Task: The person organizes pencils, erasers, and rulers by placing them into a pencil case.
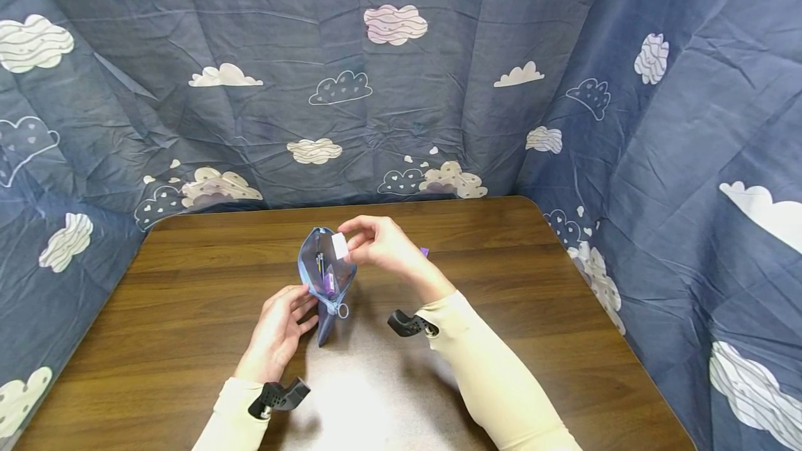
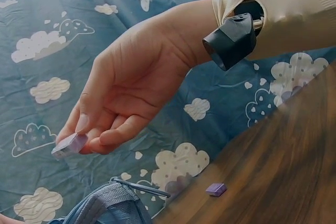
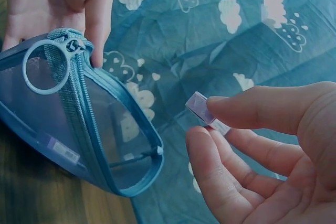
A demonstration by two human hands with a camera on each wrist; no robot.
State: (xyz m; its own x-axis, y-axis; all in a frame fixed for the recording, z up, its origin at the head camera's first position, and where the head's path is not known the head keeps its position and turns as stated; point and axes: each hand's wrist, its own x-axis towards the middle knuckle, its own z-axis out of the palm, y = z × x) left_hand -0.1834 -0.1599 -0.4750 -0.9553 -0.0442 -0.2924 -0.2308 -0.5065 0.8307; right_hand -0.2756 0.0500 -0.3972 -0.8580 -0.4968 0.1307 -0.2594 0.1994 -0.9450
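Observation:
My left hand (image 1: 278, 329) grips the near left edge of a blue mesh pencil case (image 1: 310, 259), thumb at the rim. Its zipper is undone and the mouth gapes, with a large ring pull (image 3: 46, 66) hanging at one end. Inside lie some pens (image 1: 321, 263) and a purple-and-white item (image 1: 330, 281). Over the far right side of the opening, my right hand (image 1: 385, 248) pinches a small white-and-purple eraser (image 3: 203, 109) between thumb and fingers. In the right wrist view the eraser is apart from the rim.
A small purple block (image 2: 216, 189) lies on the wooden table (image 1: 501, 284), mostly hidden behind the right wrist in the head view. Dark blue cloud-print curtains (image 1: 426, 117) hang along the table's far edge and sides.

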